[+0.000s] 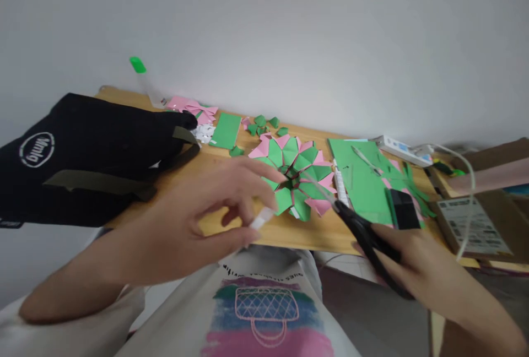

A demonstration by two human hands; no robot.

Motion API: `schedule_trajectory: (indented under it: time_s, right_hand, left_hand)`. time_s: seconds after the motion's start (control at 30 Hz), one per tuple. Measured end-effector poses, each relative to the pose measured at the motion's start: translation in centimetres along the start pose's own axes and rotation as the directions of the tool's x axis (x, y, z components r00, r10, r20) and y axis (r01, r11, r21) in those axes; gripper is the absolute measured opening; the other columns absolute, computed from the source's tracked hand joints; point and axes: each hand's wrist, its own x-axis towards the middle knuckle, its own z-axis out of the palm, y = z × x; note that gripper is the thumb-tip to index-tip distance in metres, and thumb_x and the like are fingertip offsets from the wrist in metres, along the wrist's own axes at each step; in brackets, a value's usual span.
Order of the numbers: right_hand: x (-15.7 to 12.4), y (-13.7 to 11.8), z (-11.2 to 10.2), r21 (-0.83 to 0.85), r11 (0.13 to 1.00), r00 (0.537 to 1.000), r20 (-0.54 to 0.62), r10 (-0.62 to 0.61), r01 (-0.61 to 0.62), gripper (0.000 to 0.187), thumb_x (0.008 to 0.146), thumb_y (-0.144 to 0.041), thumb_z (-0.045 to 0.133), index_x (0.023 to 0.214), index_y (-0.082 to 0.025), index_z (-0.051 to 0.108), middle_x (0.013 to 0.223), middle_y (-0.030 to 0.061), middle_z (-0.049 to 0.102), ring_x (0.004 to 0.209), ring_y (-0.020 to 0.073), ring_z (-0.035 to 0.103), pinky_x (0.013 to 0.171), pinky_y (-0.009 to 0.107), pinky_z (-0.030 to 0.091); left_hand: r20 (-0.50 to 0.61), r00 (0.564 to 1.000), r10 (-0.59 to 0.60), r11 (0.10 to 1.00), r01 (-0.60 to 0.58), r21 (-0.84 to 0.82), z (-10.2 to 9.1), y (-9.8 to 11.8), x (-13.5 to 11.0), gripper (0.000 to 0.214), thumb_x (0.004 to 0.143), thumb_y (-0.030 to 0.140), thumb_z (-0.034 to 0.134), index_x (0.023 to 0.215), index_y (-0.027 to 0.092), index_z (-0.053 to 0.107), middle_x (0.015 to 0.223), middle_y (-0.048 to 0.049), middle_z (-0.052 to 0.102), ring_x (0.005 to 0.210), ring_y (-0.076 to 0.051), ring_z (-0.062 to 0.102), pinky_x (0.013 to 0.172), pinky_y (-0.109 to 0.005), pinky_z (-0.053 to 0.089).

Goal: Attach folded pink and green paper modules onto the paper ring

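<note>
Between thumb and fingers my left hand pinches a small white strip, which looks like tape or paper. My right hand is wrapped around the handles of black-handled scissors, their blades pointing up and left over the paper flower. That flower, folded from green and pink paper into a ring of petals, lies on the wooden table just beyond both hands. A small white patch shows on its near edge. My left fingertips overlap the flower's left side in view, and I cannot tell whether they touch it.
A black bag covers the table's left end. Green sheets, a craft knife and a power strip lie right, beside a cardboard box. Small green pieces and a green-capped bottle are near the wall.
</note>
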Motion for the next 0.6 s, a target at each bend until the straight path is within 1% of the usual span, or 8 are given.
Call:
schedule_trajectory:
  time_s: [0.07, 0.1, 0.17, 0.27, 0.33, 0.43, 0.53, 0.6]
  right_hand:
    - [1.0, 1.5, 1.0, -0.13, 0.962, 0.97, -0.01, 0.241, -0.24, 0.042, 0.086, -0.056, 0.043, 0.07, -0.022, 0.062, 0.055, 0.0067, 0.064, 0.049, 0.0222, 0.061, 0.049, 0.03, 0.038]
    - [1.6, 2.4, 1.5, -0.209, 0.898, 0.921, -0.058, 0.385, -0.388, 0.038, 0.084, -0.054, 0.048, 0.072, -0.021, 0.063, 0.061, 0.0099, 0.067, 0.057, 0.0259, 0.065, 0.052, 0.031, 0.038]
    - [2.8, 4.3, 2.6, -0.249, 0.739, 0.778, -0.138, 0.613, -0.627, 0.034, 0.085, -0.047, 0.052, 0.089, -0.017, 0.068, 0.079, 0.0156, 0.073, 0.077, 0.0315, 0.07, 0.059, 0.032, 0.041]
    - [4.5, 6.8, 4.1, -0.236, 0.645, 0.682, -0.142, 0.717, -0.727, 0.042, 0.087, -0.047, 0.05, 0.098, -0.012, 0.071, 0.087, 0.0225, 0.073, 0.082, 0.0369, 0.071, 0.057, 0.034, 0.041]
    - [5.3, 7.9, 4.9, -0.223, 0.627, 0.659, -0.121, 0.742, -0.747, 0.043, 0.086, -0.048, 0.052, 0.096, -0.011, 0.073, 0.089, 0.0239, 0.073, 0.083, 0.0383, 0.071, 0.057, 0.035, 0.042]
    - [6.1, 8.8, 5.8, -0.204, 0.626, 0.651, -0.083, 0.755, -0.752, 0.042, 0.084, -0.047, 0.055, 0.093, -0.012, 0.076, 0.088, 0.0239, 0.073, 0.082, 0.0383, 0.071, 0.057, 0.035, 0.043]
    - [6.3, 9.3, 6.1, -0.184, 0.653, 0.67, -0.042, 0.742, -0.735, 0.037, 0.082, -0.045, 0.059, 0.087, -0.012, 0.077, 0.081, 0.0217, 0.073, 0.077, 0.037, 0.07, 0.056, 0.035, 0.043]
    - [6.1, 9.1, 5.9, -0.166, 0.675, 0.689, -0.035, 0.724, -0.719, 0.033, 0.08, -0.041, 0.062, 0.084, -0.012, 0.077, 0.079, 0.02, 0.073, 0.077, 0.0363, 0.07, 0.057, 0.036, 0.043]
  left_hand:
    - [-0.091, 0.996, 0.011, 0.965, 0.013, 0.262, -0.5, -1.6, -1.0, 0.021, 0.09, 0.018, 0.055, 0.108, 0.029, 0.058, 0.117, -0.004, 0.062, 0.118, -0.022, 0.057, 0.079, -0.027, 0.055]
    - [-0.137, 0.991, -0.004, 0.924, 0.057, 0.379, -0.7, -3.0, -1.5, 0.025, 0.091, 0.019, 0.053, 0.114, 0.029, 0.057, 0.124, -0.0053, 0.058, 0.114, -0.023, 0.059, 0.075, -0.027, 0.056]
    - [-0.231, 0.97, -0.078, 0.829, 0.192, 0.525, -0.9, -6.4, -2.2, 0.029, 0.092, 0.022, 0.049, 0.12, 0.028, 0.053, 0.127, -0.0081, 0.056, 0.099, -0.021, 0.064, 0.07, -0.029, 0.057]
    - [-0.237, 0.958, -0.16, 0.747, 0.275, 0.605, -0.6, -11.6, -2.5, 0.033, 0.091, 0.024, 0.043, 0.123, 0.027, 0.05, 0.126, -0.0102, 0.057, 0.078, -0.019, 0.066, 0.066, -0.032, 0.058]
    - [-0.228, 0.958, -0.174, 0.727, 0.281, 0.626, -0.4, -14.1, -2.5, 0.035, 0.09, 0.025, 0.042, 0.124, 0.027, 0.051, 0.121, -0.0116, 0.06, 0.085, -0.023, 0.068, 0.069, -0.036, 0.058]
    - [-0.195, 0.958, -0.209, 0.702, 0.286, 0.652, -0.3, -15.8, -2.6, 0.04, 0.088, 0.028, 0.046, 0.127, 0.025, 0.052, 0.119, -0.0133, 0.062, 0.092, -0.03, 0.068, 0.067, -0.04, 0.057]
    - [-0.201, 0.95, -0.24, 0.702, 0.313, 0.64, -0.5, -15.8, -3.0, 0.045, 0.086, 0.031, 0.052, 0.13, 0.027, 0.052, 0.116, -0.0121, 0.063, 0.081, -0.027, 0.066, 0.054, -0.033, 0.051]
    - [-0.237, 0.942, -0.238, 0.737, 0.334, 0.588, -0.6, -14.8, -3.1, 0.045, 0.086, 0.034, 0.056, 0.131, 0.032, 0.052, 0.113, -0.0094, 0.062, 0.077, -0.023, 0.062, 0.053, -0.03, 0.047]
